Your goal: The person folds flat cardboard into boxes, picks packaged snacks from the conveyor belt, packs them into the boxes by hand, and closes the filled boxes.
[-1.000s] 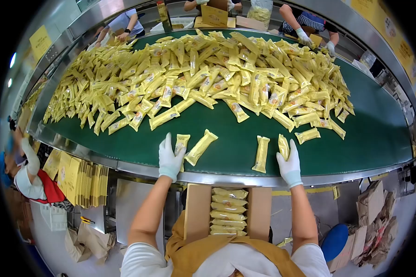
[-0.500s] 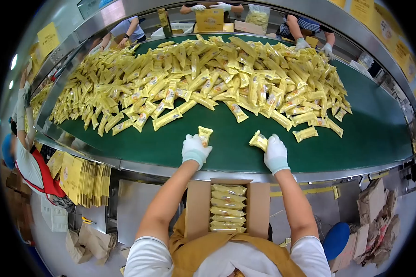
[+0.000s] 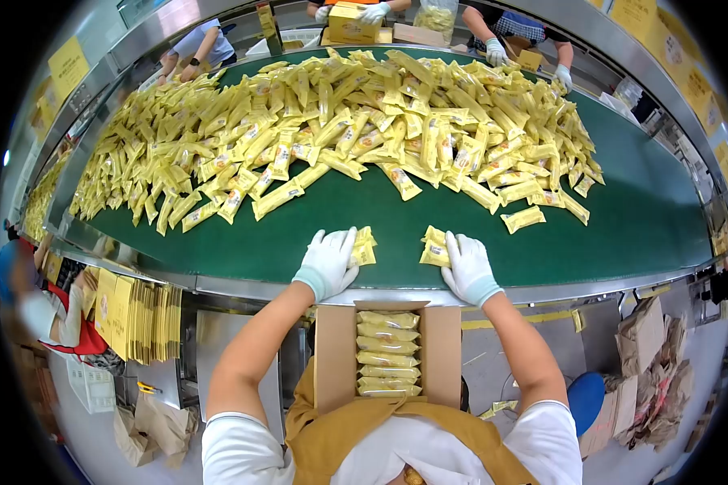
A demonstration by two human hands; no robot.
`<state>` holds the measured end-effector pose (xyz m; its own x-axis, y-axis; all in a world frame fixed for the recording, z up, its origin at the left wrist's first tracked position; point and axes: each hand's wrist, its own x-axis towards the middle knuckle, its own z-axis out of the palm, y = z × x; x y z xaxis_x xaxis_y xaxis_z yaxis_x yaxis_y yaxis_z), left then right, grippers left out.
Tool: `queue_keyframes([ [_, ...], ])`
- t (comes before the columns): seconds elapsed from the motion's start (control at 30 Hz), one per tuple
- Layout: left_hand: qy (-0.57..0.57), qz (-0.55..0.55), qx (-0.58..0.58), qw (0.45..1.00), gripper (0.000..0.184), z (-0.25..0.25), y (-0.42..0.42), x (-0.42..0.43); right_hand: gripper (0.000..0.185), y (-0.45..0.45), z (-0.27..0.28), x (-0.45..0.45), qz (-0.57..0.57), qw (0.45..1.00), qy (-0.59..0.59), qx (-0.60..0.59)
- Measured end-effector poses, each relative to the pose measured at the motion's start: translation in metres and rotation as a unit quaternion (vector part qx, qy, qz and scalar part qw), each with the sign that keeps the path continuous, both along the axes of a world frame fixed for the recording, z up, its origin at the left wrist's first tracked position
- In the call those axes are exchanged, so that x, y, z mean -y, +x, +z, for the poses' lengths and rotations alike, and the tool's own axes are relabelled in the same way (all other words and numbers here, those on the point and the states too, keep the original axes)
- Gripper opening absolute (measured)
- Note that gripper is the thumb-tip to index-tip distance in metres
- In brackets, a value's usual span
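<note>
My left hand (image 3: 328,260), in a white glove, is closed against yellow wrapped snack packs (image 3: 364,246) at the front of the green conveyor belt. Facing it across a gap, my white-gloved right hand (image 3: 471,265) grips more yellow wrapped snack packs (image 3: 434,247). Each hand seems to have two packs, partly covered by the fingers. Below them, against my body, an open cardboard box (image 3: 336,356) holds a column of several yellow packs (image 3: 388,346). A large heap of the same packs (image 3: 323,129) covers the far part of the belt.
The belt's metal edge (image 3: 243,288) runs between my hands and the box. Folded yellow cartons (image 3: 141,319) stand at left, near a person in a red apron (image 3: 69,323). Co-workers' gloved hands (image 3: 496,52) are across the belt. Brown paper (image 3: 655,364) and a blue round seat (image 3: 586,402) lie right.
Both hands have turned inward, their packs now facing each other. Each appears to hold two packs where one showed before. My view has shifted slightly; the person at left has moved lower.
</note>
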<state>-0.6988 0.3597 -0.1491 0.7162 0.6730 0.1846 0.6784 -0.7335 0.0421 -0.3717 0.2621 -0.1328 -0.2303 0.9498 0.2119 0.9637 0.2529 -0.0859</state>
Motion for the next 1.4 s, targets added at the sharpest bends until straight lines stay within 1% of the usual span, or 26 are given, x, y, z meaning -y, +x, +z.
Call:
queue_keyframes([
  [0.07, 0.001, -0.020, -0.019, 1.000, 0.081, -0.004, -0.005, -0.003, 0.078, 0.004, 0.021, -0.003, -0.064, 0.990, -0.105, -0.071],
  [0.1, -0.039, 0.006, -0.018, 0.999, 0.081, 0.000, -0.007, 0.000, 0.080, 0.005, 0.028, -0.003, -0.095, 0.977, -0.157, -0.107],
  [0.13, -0.079, 0.033, -0.017, 0.996, 0.080, 0.005, -0.007, 0.003, 0.083, 0.010, 0.023, 0.002, -0.103, 0.982, -0.080, -0.135],
  [0.17, -0.117, 0.061, -0.014, 0.991, 0.079, 0.009, -0.009, 0.003, 0.082, 0.008, 0.027, 0.010, -0.100, 0.971, -0.008, -0.218],
  [0.23, -0.151, 0.112, 0.066, 0.980, 0.079, 0.005, -0.019, 0.004, 0.075, -0.011, 0.062, 0.034, -0.092, 0.923, 0.010, -0.373],
  [0.3, -0.192, 0.168, 0.155, 0.954, 0.079, 0.000, -0.031, 0.003, 0.075, -0.032, 0.105, 0.058, 0.038, 0.941, -0.043, -0.334],
  [0.37, -0.208, 0.180, 0.266, 0.924, 0.077, 0.000, -0.040, 0.006, 0.067, -0.065, 0.132, 0.075, 0.143, 0.956, -0.139, -0.213],
  [0.43, -0.201, 0.161, 0.354, 0.899, 0.077, 0.008, -0.044, 0.010, 0.062, -0.093, 0.117, 0.092, 0.238, 0.938, -0.220, -0.125],
  [0.5, -0.205, 0.105, 0.359, 0.904, 0.073, 0.059, -0.040, 0.037, 0.046, -0.117, 0.100, 0.106, 0.301, 0.894, -0.324, -0.067],
  [0.57, -0.229, 0.008, 0.380, 0.896, 0.075, 0.089, -0.034, 0.064, 0.037, -0.132, 0.041, 0.124, 0.328, 0.883, -0.318, -0.105],
  [0.63, -0.268, -0.039, 0.330, 0.904, 0.077, 0.110, -0.024, 0.098, 0.030, -0.144, 0.004, 0.136, 0.343, 0.885, -0.285, -0.129],
  [0.7, -0.314, -0.065, 0.245, 0.915, 0.080, 0.109, -0.010, 0.129, 0.026, -0.152, -0.012, 0.142, 0.346, 0.900, -0.226, -0.138],
  [0.73, -0.275, -0.088, 0.207, 0.935, 0.078, 0.094, -0.004, 0.140, 0.025, -0.152, -0.015, 0.140, 0.362, 0.892, -0.242, -0.117],
  [0.83, -0.218, -0.124, 0.109, 0.962, 0.069, 0.055, 0.006, 0.167, 0.025, -0.146, -0.016, 0.150, 0.335, 0.909, -0.218, -0.118],
  [0.87, -0.209, -0.129, 0.078, 0.966, 0.066, 0.049, 0.008, 0.173, 0.025, -0.140, 0.008, 0.152, 0.309, 0.907, -0.273, -0.088],
  [0.97, -0.187, -0.137, -0.030, 0.972, 0.057, 0.043, 0.010, 0.186, 0.019, -0.111, 0.028, 0.160, 0.364, 0.903, -0.184, -0.133],
  [1.0, -0.231, -0.153, -0.027, 0.961, 0.064, 0.041, 0.009, 0.191, 0.013, -0.107, 0.041, 0.158, 0.359, 0.905, -0.179, -0.144],
  [1.1, -0.193, -0.180, -0.038, 0.964, 0.079, 0.045, 0.007, 0.209, 0.016, -0.108, 0.108, 0.138, 0.160, 0.945, -0.285, -0.008],
  [1.13, -0.192, -0.191, -0.118, 0.955, 0.094, 0.041, 0.005, 0.213, 0.022, -0.102, 0.103, 0.131, 0.077, 0.973, -0.214, -0.044],
  [1.17, -0.184, -0.185, -0.117, 0.958, 0.095, 0.040, 0.007, 0.214, 0.029, -0.096, 0.091, 0.122, -0.005, 0.987, -0.140, -0.080],
  [1.2, -0.176, -0.178, -0.117, 0.961, 0.096, 0.039, 0.009, 0.216, 0.038, -0.095, 0.075, 0.110, -0.039, 0.988, -0.005, -0.149],
  [1.23, -0.167, -0.170, -0.117, 0.964, 0.097, 0.040, 0.011, 0.218, 0.047, -0.095, 0.058, 0.097, -0.071, 0.965, 0.130, -0.215],
  [1.27, -0.170, -0.168, -0.133, 0.962, 0.099, 0.040, 0.013, 0.218, 0.060, -0.095, 0.048, 0.084, -0.112, 0.971, 0.026, -0.212],
  [1.3, -0.172, -0.173, -0.132, 0.961, 0.098, 0.041, 0.012, 0.217, 0.061, -0.095, 0.038, 0.068, -0.110, 0.952, -0.099, -0.267],
  [1.37, -0.174, -0.184, -0.132, 0.958, 0.098, 0.044, 0.010, 0.215, 0.063, -0.101, 0.021, 0.048, -0.166, 0.924, -0.293, -0.182],
  [1.4, -0.205, -0.186, -0.154, 0.949, 0.090, 0.056, 0.010, 0.212, 0.061, -0.102, 0.014, 0.047, -0.132, 0.944, -0.243, -0.179],
])
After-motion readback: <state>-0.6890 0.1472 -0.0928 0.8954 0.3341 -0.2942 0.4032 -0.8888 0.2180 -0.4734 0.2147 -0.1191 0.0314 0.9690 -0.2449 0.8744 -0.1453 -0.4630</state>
